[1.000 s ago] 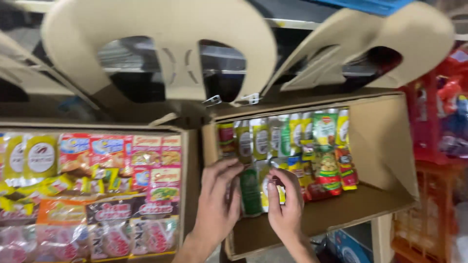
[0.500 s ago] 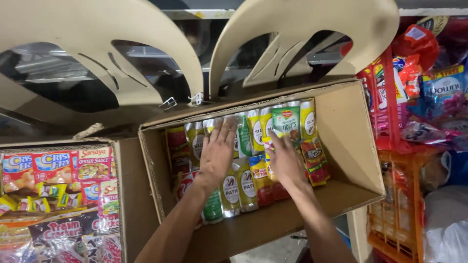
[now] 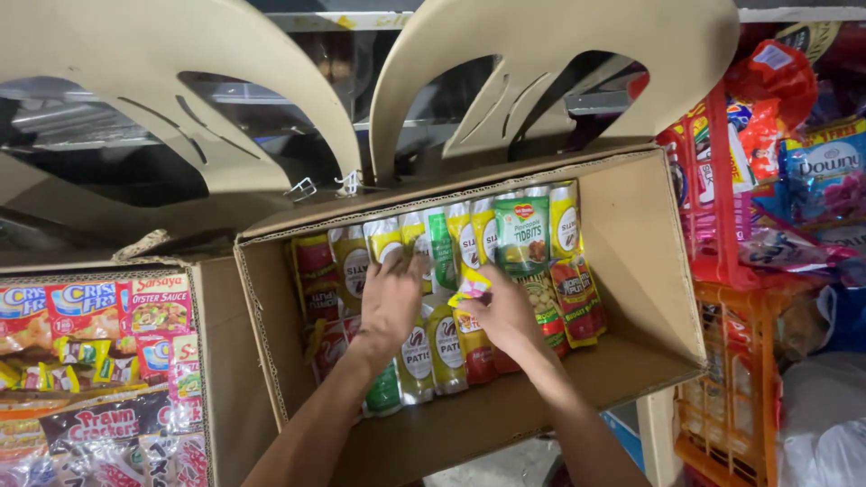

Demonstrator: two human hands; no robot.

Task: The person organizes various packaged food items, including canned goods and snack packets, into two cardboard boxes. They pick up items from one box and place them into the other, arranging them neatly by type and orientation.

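So both my hands are inside the open cardboard box [image 3: 649, 271] right now. Left hand [image 3: 390, 302] lies flat with fingers spread on the stand-up sauce pouches [image 3: 433, 347], pressing on them, not gripping anything. Right hand [image 3: 507, 314] is pinched around a small yellow packet [image 3: 473, 287] just above the middle of the row. A green snack pouch [image 3: 520, 234] stands at the back. Another box of snack packets [image 3: 108, 361] sits to the left, an orange crate [image 3: 735, 397] to the right.

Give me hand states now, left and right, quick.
Left hand: open, fingers spread flat on the standing pouches in the cardboard box.
Right hand: shut on a small yellow packet.
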